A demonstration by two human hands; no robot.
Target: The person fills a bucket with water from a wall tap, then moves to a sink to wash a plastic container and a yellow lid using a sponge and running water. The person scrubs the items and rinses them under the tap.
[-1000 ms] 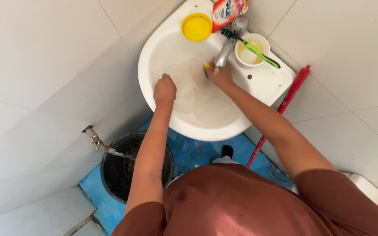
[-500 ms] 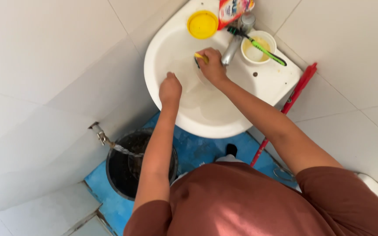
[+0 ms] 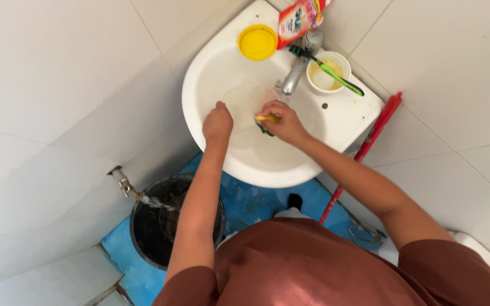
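The head camera looks straight down on a white corner sink (image 3: 211,62) and on the person's two bare arms, which reach forward from a brown shirt (image 3: 313,266).

The left hand (image 3: 218,123) is over the left part of the bowl. The fingers are curled into a loose fist, and the forearm runs almost straight up from the body. It seems to grip the edge of a clear, round thing, maybe a glass lid (image 3: 245,105), which lies in the bowl, but this thing is faint against the white and I cannot tell for sure.

The right hand (image 3: 282,122) is in the middle of the bowl, just beside the left hand but not touching it. The arm comes in at a slant from the lower right, with the wrist bent inward. The fingers are closed on a yellow and green sponge (image 3: 266,120), which presses on the clear thing.

The metal tap (image 3: 291,79) stands just above the right hand. On the rim behind it are a yellow lid (image 3: 258,42), a red packet (image 3: 296,20) and a white cup (image 3: 327,72) with a green toothbrush (image 3: 330,71) across it.

Below the sink, a black bucket (image 3: 143,238) stands on the blue floor (image 3: 256,198), and water runs into it from a wall tap (image 3: 123,182). A red stick (image 3: 370,139) leans at the right of the sink.
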